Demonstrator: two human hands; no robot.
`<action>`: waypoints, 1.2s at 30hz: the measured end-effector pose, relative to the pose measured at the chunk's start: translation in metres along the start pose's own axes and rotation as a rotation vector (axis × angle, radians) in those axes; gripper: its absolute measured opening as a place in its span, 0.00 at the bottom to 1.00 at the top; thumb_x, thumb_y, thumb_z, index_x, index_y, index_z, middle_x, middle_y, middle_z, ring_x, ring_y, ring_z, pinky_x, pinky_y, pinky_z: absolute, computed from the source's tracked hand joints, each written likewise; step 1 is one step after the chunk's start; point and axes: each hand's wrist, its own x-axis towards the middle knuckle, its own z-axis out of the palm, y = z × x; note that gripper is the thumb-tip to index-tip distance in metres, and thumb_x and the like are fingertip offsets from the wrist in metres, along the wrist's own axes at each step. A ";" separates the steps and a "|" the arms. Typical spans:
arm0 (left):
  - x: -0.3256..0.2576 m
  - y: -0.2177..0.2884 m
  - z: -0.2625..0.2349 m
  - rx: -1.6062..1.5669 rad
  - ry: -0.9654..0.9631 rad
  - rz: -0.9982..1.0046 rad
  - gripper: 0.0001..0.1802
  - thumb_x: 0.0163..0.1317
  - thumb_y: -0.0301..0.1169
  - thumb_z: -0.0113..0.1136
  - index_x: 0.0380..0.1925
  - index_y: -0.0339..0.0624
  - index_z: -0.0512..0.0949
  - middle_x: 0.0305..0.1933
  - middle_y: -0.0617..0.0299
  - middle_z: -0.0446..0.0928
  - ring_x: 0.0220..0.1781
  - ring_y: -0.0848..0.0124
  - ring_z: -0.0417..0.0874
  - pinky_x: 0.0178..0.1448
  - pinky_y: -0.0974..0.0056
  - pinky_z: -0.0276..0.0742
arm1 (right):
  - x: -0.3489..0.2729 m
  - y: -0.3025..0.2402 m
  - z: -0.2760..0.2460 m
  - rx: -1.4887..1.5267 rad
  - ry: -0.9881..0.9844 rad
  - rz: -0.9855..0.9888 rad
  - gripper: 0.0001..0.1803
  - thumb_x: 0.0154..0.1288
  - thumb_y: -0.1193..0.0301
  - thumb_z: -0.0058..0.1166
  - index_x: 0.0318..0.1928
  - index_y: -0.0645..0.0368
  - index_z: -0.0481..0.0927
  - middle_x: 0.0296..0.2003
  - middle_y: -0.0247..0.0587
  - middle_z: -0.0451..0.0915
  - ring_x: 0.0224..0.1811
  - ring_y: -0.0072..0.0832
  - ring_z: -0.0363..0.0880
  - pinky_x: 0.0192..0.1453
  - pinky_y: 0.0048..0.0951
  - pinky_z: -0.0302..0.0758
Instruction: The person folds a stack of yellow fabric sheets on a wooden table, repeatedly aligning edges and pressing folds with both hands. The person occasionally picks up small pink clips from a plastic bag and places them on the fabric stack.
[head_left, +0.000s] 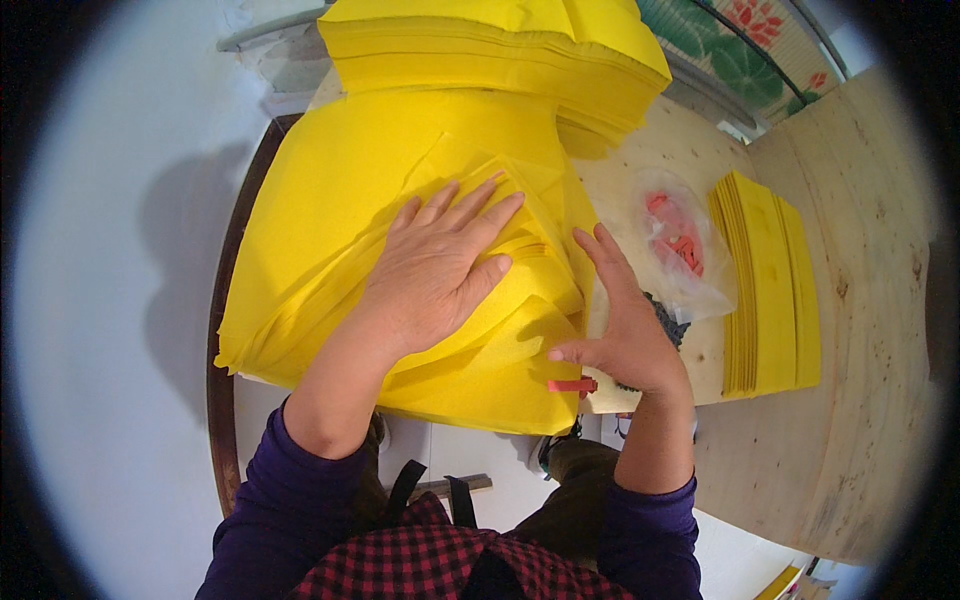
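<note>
The left hand (435, 260) lies flat and spread, gripping nothing, on yellow sheets (480, 335) skewed across the worktop (625, 175); the right hand (632, 320), empty, hovers by their right edge. Smoothing seems underway; the next move likely calls for squaring the layers.

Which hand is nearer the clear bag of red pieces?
Right. The right hand is just left of the clear bag; the left hand lies farther left, on yellow sheets.

Flower-patterned sheet (695, 42) — red and green — knotty wooden panel (868, 225), white wall (90, 300) at left
</note>
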 end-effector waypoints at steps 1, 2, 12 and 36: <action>0.000 0.000 0.000 0.004 -0.002 -0.001 0.32 0.73 0.49 0.45 0.74 0.54 0.60 0.79 0.55 0.58 0.78 0.44 0.57 0.78 0.39 0.49 | 0.000 0.000 -0.003 0.053 -0.003 -0.027 0.51 0.50 0.56 0.72 0.72 0.57 0.62 0.74 0.65 0.53 0.78 0.55 0.51 0.79 0.43 0.53; 0.000 0.000 0.000 0.004 -0.002 -0.004 0.32 0.73 0.49 0.45 0.74 0.54 0.60 0.79 0.55 0.58 0.78 0.44 0.57 0.78 0.39 0.49 | 0.002 0.000 -0.002 0.096 0.036 0.000 0.50 0.52 0.55 0.71 0.72 0.58 0.63 0.74 0.65 0.54 0.78 0.55 0.52 0.79 0.43 0.53; 0.001 -0.001 0.000 -0.012 -0.016 -0.004 0.33 0.73 0.51 0.42 0.75 0.52 0.59 0.78 0.52 0.58 0.78 0.42 0.56 0.78 0.39 0.47 | 0.021 0.001 0.023 0.168 0.184 0.101 0.43 0.56 0.58 0.69 0.68 0.62 0.67 0.72 0.62 0.60 0.77 0.51 0.56 0.78 0.42 0.55; 0.002 -0.002 0.000 -0.009 -0.022 -0.006 0.34 0.73 0.52 0.42 0.75 0.53 0.59 0.79 0.52 0.58 0.78 0.42 0.56 0.78 0.38 0.47 | 0.028 0.002 0.028 0.118 0.152 0.107 0.47 0.52 0.60 0.72 0.71 0.57 0.65 0.71 0.54 0.65 0.76 0.45 0.60 0.78 0.37 0.56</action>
